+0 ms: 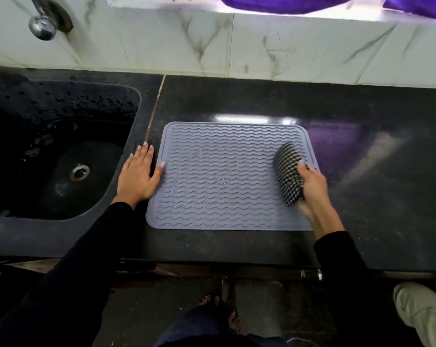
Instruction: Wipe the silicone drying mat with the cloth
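The right hand, blurred, grips a bunched black-and-white checked cloth that hides the mat's right edge; its fingers seem curled round it. The grey silicone mat, ribbed in wavy lines, lies flat on the dark counter. The left hand rests flat, fingers spread, thumb touching the mat's left rim, beside the sink

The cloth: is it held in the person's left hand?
No: the checked cloth is gripped in the right hand, while the left hand lies flat beside the mat.
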A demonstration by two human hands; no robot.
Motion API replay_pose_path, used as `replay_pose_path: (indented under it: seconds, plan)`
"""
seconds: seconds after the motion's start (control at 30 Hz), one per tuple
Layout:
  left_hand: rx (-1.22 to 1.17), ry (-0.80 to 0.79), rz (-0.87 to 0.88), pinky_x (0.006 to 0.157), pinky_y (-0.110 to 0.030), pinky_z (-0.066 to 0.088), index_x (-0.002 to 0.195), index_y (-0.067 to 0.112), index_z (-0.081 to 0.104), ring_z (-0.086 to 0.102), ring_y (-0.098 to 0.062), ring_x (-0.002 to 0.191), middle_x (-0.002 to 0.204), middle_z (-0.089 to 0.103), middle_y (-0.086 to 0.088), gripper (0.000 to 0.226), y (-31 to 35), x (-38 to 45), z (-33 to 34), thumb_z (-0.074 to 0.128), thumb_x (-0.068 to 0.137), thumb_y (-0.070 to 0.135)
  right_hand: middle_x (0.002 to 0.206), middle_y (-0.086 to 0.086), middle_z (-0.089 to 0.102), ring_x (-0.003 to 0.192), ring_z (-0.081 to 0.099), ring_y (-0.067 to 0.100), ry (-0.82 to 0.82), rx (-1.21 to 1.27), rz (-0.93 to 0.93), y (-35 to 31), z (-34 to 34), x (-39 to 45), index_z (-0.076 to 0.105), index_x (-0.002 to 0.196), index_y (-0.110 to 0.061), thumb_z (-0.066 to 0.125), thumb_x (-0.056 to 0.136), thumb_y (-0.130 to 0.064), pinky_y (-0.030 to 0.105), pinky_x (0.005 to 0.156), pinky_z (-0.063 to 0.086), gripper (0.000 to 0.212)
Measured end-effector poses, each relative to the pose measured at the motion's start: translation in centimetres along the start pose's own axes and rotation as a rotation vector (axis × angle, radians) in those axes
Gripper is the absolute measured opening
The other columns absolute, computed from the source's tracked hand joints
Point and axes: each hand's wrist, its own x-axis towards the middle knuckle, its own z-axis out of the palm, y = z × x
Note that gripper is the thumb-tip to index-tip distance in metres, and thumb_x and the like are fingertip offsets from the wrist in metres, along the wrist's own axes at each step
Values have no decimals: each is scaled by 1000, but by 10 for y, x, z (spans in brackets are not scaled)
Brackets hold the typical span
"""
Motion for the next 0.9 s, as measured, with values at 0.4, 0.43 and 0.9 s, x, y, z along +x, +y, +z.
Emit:
replay_pose_path:
  seconds: [0.4, 0.43, 0.9]
  plan:
    - [19, -9, 1, 119, -34, 5, 148, 7, 21, 8, -19, 146, 158, 15, -8, 76, 0, 0, 1, 16, 90, 56, 156, 9, 10, 144, 6, 20, -5, -1415, -526, 39, 15, -1, 11, 147, -7, 29, 99, -36, 30, 117, 0, 60]
    - [18, -5, 3, 118, -34, 5, 148, 7, 21, 8, -19, 146, 158, 14, -8, 75, 1, 0, 1, 16, 90, 56, 156, 9, 12, 144, 7, 20, 17, -1407, -528, 40, 14, 1, 12, 147, -6, 30, 99, -35, 29, 117, 0, 59]
    - [-37, 16, 1, 118, -42, 3, 146, 4, 26, 10, -24, 146, 156, 18, -13, 61, 13, 30, -11, 23, 97, 41, 111, 19, 65, 107, 56, 35, 47, -832, -135, -40, -15, 27, 63, 115, -11, 47, 93, -28, 38, 90, 43, 32]
